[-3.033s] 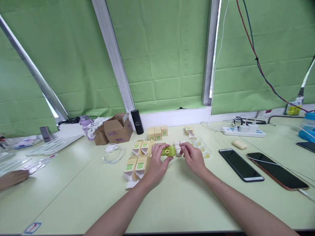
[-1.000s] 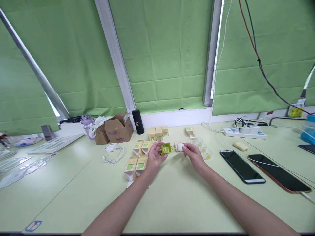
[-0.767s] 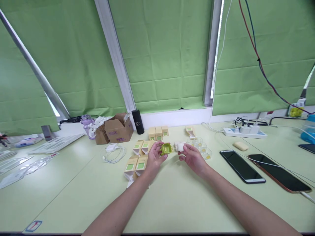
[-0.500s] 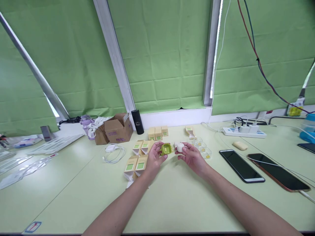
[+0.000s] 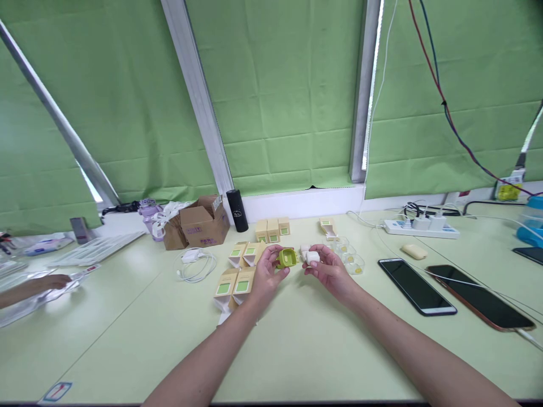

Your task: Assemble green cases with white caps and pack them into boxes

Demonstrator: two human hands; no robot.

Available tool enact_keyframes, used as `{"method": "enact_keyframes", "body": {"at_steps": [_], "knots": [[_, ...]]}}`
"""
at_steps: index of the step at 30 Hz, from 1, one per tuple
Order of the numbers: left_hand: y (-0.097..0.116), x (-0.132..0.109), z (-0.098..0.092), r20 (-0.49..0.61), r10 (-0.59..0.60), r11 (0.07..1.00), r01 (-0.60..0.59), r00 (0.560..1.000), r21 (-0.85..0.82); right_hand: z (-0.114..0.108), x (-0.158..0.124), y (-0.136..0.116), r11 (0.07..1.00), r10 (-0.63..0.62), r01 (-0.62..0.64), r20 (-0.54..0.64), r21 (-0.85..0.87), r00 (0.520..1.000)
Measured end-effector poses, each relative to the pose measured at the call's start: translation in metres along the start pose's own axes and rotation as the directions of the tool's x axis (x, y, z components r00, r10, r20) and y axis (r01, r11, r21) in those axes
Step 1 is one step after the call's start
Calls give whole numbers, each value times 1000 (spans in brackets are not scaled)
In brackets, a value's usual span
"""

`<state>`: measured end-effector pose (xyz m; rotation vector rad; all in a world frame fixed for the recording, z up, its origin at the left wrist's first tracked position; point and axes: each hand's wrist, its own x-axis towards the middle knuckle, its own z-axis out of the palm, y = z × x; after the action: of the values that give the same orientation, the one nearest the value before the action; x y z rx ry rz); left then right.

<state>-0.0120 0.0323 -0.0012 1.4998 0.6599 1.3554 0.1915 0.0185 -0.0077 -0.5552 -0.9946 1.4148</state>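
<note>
Pinching a small green case (image 5: 288,258) in my left hand (image 5: 268,269), thumb on the near side, fingers curled round the far one, hollow facing up at me, and nothing I can make out inside it! Over to my right hand (image 5: 334,271): thumb and fingertips closed on a small white block (image 5: 313,256), just beside the green case, a narrow gap between the two. Behind it sit more white pieces (image 5: 304,249), partly hidden, so I can't count them. Clear round cups (image 5: 354,264) with yellow spots lie close to my right knuckles, and small cartons (image 5: 242,284) stand to the left of my left hand.

What could spoil this? It's a fingertip hold on something that looks smooth, so a twist with too little thumb pressure might pop the white block loose onto the table (image 5: 271,362). Squeeze the green case too hard and, if its walls are soft, the mouth could bend out of shape. A careless swing of my knuckles might knock those cups.

And the changes! Three seconds ago the green case showed me its outer face; now it's the hollow. Half a second ago the white block looked rounder; it's been turned, squarer side my way. And at far left another person's hand (image 5: 59,281) is over the clear plastic bag (image 5: 82,275), absent half a second earlier
</note>
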Motion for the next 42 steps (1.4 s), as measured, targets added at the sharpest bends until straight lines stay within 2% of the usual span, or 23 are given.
{"method": "enact_keyframes", "body": {"at_steps": [6,10,13,16,23,31,42], "knots": [[0,0,0,-17,6,1000,-6,1000,29,-2,2,4,998,17,-18,-15,-56,1000],[-1,-1,-1,-14,11,998,-10,1000,69,-4,5,5,989,40,-50,-72,-138,997],[-3,0,-2,-42,7,994,-2,999,112,-6,7,6,991,94,-103,-105,-89,990],[-4,0,-3,-64,18,989,-8,998,150,-8,7,5,992,123,-124,-85,-2,989],[-3,0,-2,-50,39,972,-26,998,232,-5,5,3,998,55,-55,-40,-1,998],[-5,-2,-2,-29,60,937,-46,998,346,1,3,5,988,3,-8,-33,-153,999],[9,-5,7,-7,42,896,-34,999,442,1,4,5,960,-9,5,-15,-281,1000]]}}
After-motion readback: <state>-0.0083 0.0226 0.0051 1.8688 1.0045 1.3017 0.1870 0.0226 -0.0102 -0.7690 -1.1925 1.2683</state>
